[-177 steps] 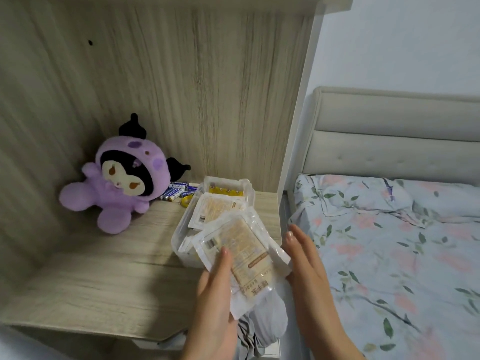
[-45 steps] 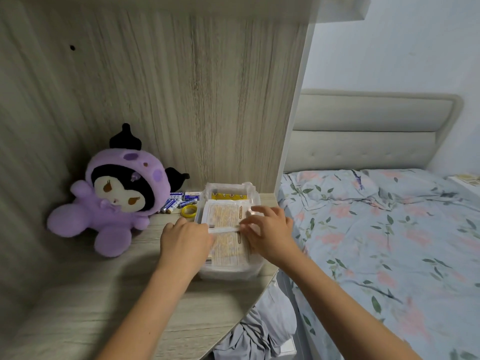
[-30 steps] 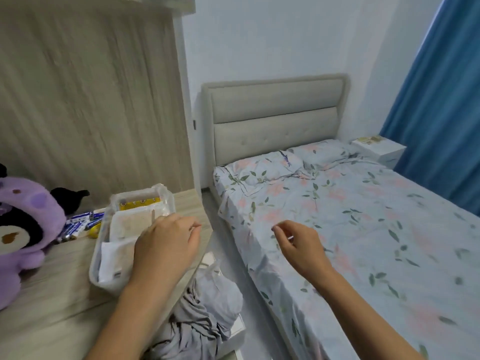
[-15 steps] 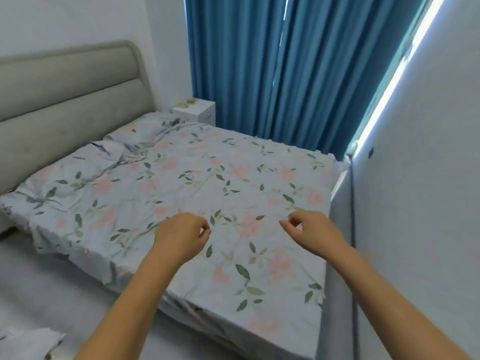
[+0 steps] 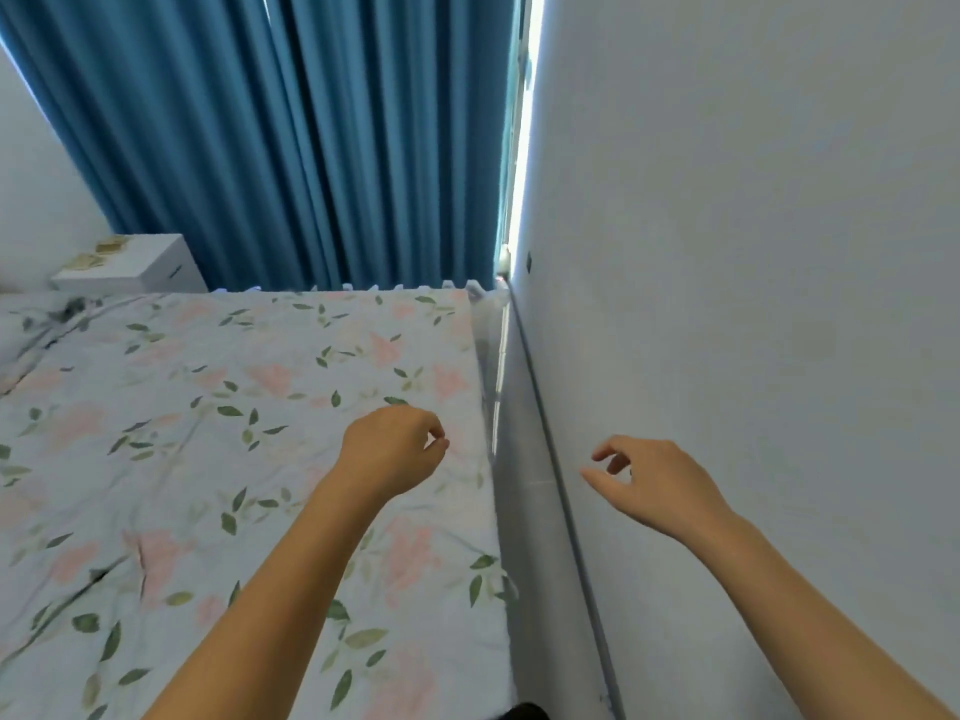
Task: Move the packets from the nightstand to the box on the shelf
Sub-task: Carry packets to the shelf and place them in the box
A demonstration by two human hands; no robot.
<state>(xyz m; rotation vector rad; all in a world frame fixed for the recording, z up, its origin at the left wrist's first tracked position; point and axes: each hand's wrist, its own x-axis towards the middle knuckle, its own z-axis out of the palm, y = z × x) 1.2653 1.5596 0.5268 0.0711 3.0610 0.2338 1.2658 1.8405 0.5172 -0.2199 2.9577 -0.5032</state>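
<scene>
A white nightstand [image 5: 150, 262] stands far off at the upper left, beyond the bed, with a couple of small tan packets [image 5: 109, 247] lying on its top. My left hand [image 5: 392, 449] hangs over the bed's near right corner, fingers loosely curled, holding nothing. My right hand [image 5: 649, 480] is held out in front of the white wall, fingers curved and apart, empty too. The box and the shelf are out of view.
A bed with a floral sheet [image 5: 208, 459] fills the left and middle. Blue curtains [image 5: 311, 137] hang behind it. A white wall [image 5: 753, 304] runs along the right, leaving a narrow grey gap [image 5: 524, 511] beside the bed.
The view has swung right, away from the shelf and its box, across the bed toward the wall. Both hands left the box empty and stay raised in front of me.
</scene>
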